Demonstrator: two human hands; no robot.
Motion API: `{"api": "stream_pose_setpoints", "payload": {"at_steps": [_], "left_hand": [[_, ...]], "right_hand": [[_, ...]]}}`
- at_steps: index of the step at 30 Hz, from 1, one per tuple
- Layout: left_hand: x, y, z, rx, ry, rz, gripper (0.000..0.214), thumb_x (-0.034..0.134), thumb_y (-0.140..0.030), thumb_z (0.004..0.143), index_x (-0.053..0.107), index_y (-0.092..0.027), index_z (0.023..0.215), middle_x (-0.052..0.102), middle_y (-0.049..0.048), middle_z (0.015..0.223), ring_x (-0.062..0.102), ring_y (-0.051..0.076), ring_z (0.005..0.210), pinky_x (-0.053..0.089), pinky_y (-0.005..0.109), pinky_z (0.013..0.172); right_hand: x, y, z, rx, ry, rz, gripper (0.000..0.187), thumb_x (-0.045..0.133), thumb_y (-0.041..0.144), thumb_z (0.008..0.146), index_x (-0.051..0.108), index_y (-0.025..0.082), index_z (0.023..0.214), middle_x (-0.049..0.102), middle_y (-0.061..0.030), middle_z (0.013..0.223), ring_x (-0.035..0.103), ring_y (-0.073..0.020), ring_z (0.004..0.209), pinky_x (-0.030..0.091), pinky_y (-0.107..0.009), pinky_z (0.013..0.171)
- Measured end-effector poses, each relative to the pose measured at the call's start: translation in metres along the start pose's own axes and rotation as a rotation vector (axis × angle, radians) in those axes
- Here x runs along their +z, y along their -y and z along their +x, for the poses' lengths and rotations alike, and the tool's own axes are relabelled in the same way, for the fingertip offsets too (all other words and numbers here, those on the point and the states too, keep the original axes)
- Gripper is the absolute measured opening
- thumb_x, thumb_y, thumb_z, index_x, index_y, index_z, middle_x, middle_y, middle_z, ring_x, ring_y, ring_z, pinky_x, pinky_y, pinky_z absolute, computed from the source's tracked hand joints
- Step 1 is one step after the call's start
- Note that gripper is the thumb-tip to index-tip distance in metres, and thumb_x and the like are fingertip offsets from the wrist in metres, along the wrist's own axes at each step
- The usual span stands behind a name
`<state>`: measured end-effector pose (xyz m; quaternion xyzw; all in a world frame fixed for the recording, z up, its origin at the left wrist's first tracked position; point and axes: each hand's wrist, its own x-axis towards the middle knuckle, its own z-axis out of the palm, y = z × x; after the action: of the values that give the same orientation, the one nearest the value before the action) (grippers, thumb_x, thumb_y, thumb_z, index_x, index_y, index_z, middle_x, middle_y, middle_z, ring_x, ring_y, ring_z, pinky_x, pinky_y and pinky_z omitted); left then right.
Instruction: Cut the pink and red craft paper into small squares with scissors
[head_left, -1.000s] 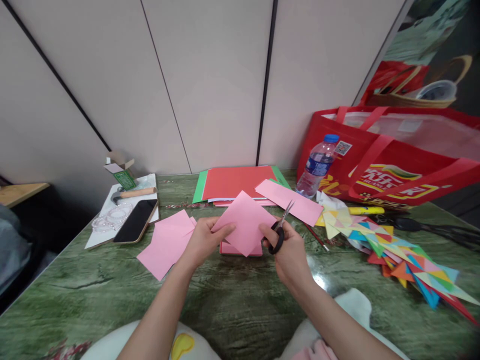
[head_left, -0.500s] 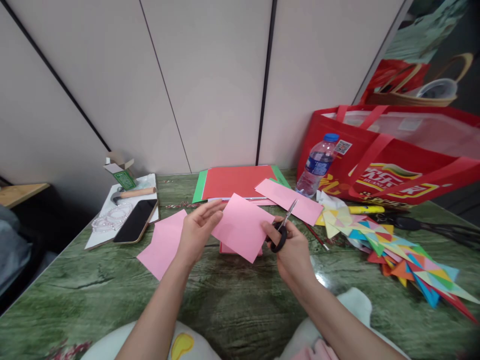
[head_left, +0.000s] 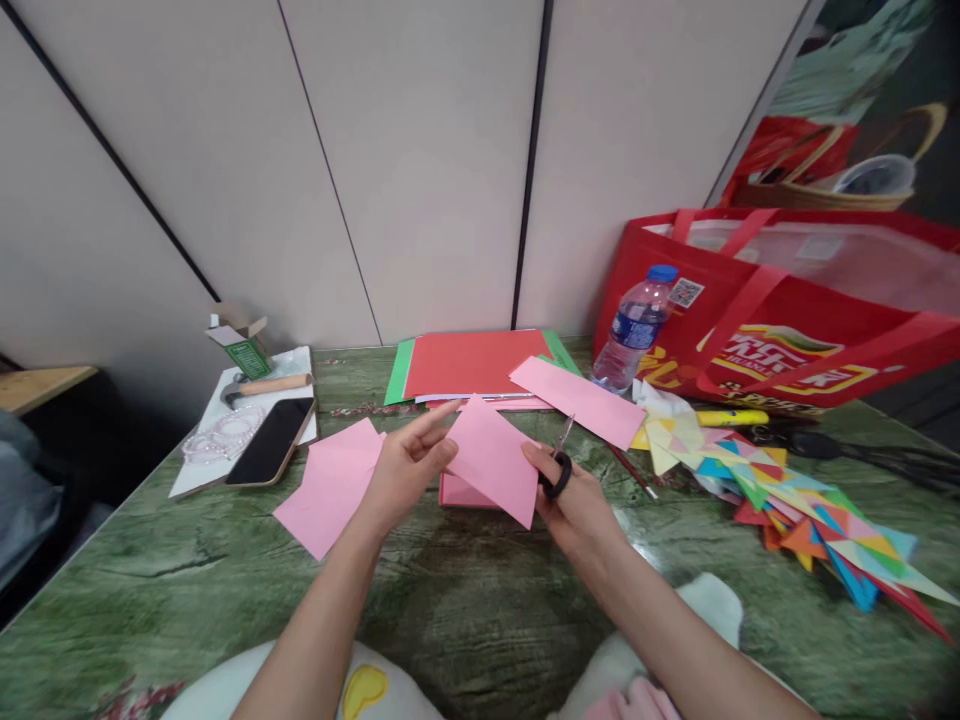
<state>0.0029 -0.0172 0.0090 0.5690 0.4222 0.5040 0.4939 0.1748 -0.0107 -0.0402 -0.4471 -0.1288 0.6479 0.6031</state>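
Note:
A square of pink paper (head_left: 491, 455) is held up between my two hands, tilted with one corner pointing up. My left hand (head_left: 409, 460) pinches its left side by the thumb, with the index finger stretched out beyond. On the right side, the thumb of my right hand (head_left: 574, 500) presses on the paper. That same hand also carries black-handled scissors (head_left: 556, 478), their blades pointing up and away. Beneath the held sheet lies a pink stack with a red edge (head_left: 469, 492), partly hidden. More pink sheets (head_left: 334, 485) lie left of my left hand.
Behind are red and green sheets (head_left: 476, 362), with a pink strip (head_left: 577, 400) across their corner. To the right stand a water bottle (head_left: 634, 330), a red bag (head_left: 787, 310) and colourful folded paper (head_left: 810, 510). At left are a phone (head_left: 271, 442), a hammer (head_left: 266, 388) and a small box (head_left: 244, 343).
The pink square has turned and tilted more, so it looks narrower. My left hand has shifted slightly right, and the scissors have tipped back, showing less of the blades.

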Motion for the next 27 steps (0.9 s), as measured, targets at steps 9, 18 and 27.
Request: {"api": "stream_pose_setpoints", "payload": {"at_steps": [9,18,27], "left_hand": [[0.0027,0.0011,-0.0008,0.052,0.140,-0.112,0.063,0.072,-0.019,0.059,0.052,-0.027,0.118,0.058,0.0068,0.106,0.060,0.019,0.080,0.052,0.035,0.068],[0.0065,-0.0012,-0.0018,0.107,0.051,0.079,0.058,0.070,-0.024,0.063,0.053,-0.025,0.118,0.053,0.0095,0.121,0.058,0.020,0.089,0.049,0.029,0.073],[0.0065,-0.0014,-0.0029,0.119,0.112,0.140,0.059,0.062,-0.022,0.071,0.043,-0.030,0.126,0.052,0.0036,0.125,0.058,0.018,0.093,0.048,0.031,0.080]], "right_hand": [[-0.0008,-0.0042,0.0022,0.054,0.039,0.032,0.034,0.081,0.019,0.047,0.062,0.014,0.074,0.067,0.0003,0.060,0.059,-0.0099,0.049,0.050,-0.016,0.042],[0.0032,-0.0003,-0.0016,0.070,-0.001,0.054,0.028,0.080,0.017,0.049,0.061,0.014,0.069,0.062,0.0055,0.050,0.049,-0.0027,0.034,0.039,-0.008,0.028],[0.0041,0.0002,-0.0020,0.157,0.014,0.046,0.023,0.077,0.016,0.055,0.063,0.015,0.073,0.062,0.0054,0.052,0.050,-0.0028,0.033,0.040,-0.006,0.026]]}}
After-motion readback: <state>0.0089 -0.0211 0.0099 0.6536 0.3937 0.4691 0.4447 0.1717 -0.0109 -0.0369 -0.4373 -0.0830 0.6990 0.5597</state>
